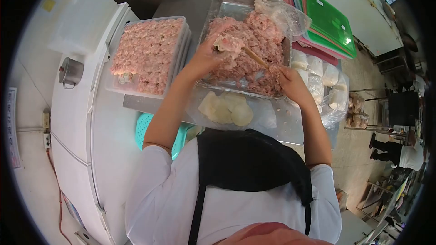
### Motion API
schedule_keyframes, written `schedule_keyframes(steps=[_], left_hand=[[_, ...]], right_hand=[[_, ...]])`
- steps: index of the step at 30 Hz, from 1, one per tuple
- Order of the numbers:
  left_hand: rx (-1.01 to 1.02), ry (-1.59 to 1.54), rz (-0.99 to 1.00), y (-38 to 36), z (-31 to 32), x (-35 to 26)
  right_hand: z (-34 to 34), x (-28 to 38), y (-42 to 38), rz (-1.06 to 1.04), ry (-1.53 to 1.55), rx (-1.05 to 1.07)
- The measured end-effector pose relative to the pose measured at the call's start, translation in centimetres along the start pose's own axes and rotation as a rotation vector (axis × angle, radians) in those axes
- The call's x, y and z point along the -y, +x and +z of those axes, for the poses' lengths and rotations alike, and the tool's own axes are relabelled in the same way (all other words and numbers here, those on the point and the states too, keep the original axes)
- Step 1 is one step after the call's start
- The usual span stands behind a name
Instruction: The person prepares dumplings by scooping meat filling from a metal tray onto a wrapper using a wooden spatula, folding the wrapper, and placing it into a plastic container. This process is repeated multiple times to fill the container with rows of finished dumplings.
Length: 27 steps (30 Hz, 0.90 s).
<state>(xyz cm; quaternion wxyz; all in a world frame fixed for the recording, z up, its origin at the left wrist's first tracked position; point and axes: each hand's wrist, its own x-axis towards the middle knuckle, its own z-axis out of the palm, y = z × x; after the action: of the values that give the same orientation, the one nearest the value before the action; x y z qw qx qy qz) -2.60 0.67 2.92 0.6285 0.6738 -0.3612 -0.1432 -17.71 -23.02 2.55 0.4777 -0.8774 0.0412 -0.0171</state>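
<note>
Over the metal tray [210,18] of pink minced filling [261,34], my left hand [206,56] holds a wrapper with filling [229,45] in its curled fingers. My right hand [290,81] is closed around a thin wooden stick [255,57], whose far end touches the filling at the wrapper. A crumpled clear plastic bag [290,20] lies on the tray's upper right corner. Pale round wrappers [222,109] lie on the metal table just below the tray. To the left, a plastic container [184,41] holds rows of filled pieces [147,52].
Green and red plastic lids [329,22] are stacked at the upper right. Plastic-wrapped white packs [324,79] sit right of the tray. A metal pot [71,71] stands at the left, a turquoise basket [144,129] below the table edge. Another person [411,155] is far right.
</note>
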Motion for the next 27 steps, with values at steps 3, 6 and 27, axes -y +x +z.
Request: schedule_keyframes(steps=[3, 6, 27], left_hand=[[0.015, 0.286, 0.02, 0.1, -0.1, -1.6], [0.135, 0.377, -0.088, 0.2, -0.2, -2.1], [0.101, 0.263, 0.012, 1.4, 4.9, -2.7]], right_hand=[[-1.5, 2.5, -0.7, 0.132, 0.125, 0.071], [-2.5, 3.4, -1.5, -0.031, -0.054, 0.064], [-4.3, 0.4, -2.5, -0.35, -0.139, -0.042]])
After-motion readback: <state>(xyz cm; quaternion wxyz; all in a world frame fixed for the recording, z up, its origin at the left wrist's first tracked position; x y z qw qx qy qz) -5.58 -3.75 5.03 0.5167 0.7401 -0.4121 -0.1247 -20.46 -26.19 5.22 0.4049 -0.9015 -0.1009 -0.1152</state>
